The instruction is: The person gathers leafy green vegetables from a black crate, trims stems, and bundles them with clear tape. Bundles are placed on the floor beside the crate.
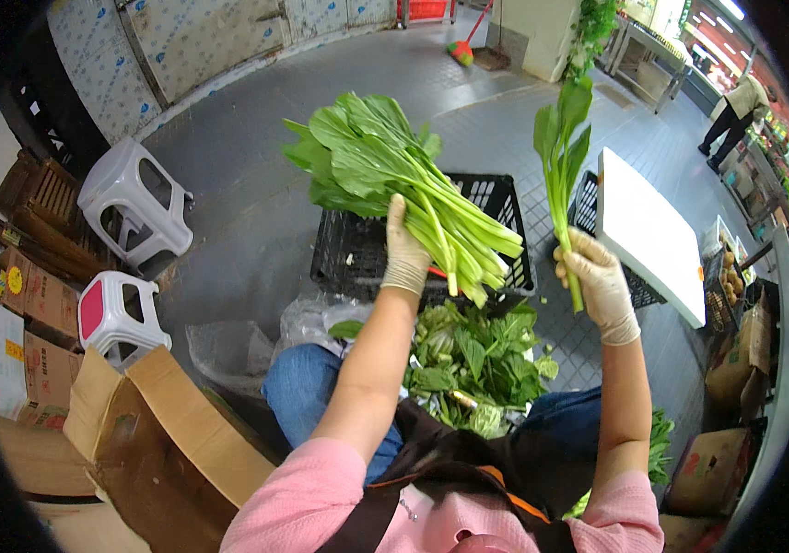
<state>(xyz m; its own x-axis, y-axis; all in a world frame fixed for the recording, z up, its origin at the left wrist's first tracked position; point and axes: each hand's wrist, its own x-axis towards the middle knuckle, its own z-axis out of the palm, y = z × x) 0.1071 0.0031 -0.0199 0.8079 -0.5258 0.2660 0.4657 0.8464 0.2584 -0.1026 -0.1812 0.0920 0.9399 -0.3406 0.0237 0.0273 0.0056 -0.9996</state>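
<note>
My left hand [406, 252], in a pale thin glove, grips a large bunch of leafy greens [394, 173] with long pale-green stalks. The leaves point to the upper left and the cut ends to the lower right. A single leafy stem [560, 173] stands nearly upright in my gloved right hand [591, 276], held near its base. Below the bunch is a black plastic crate [349, 242], partly hidden by it and by my left arm. Loose leaves and trimmings [477, 352] lie in a heap between my knees.
To the left are two plastic stools [132, 200] and an opened cardboard box [159, 442]. A white foam lid [646, 235] leans over another dark crate [584, 200] at right. Clear plastic film [228, 349] lies by my left knee. A person [740, 110] bends over shelves far right.
</note>
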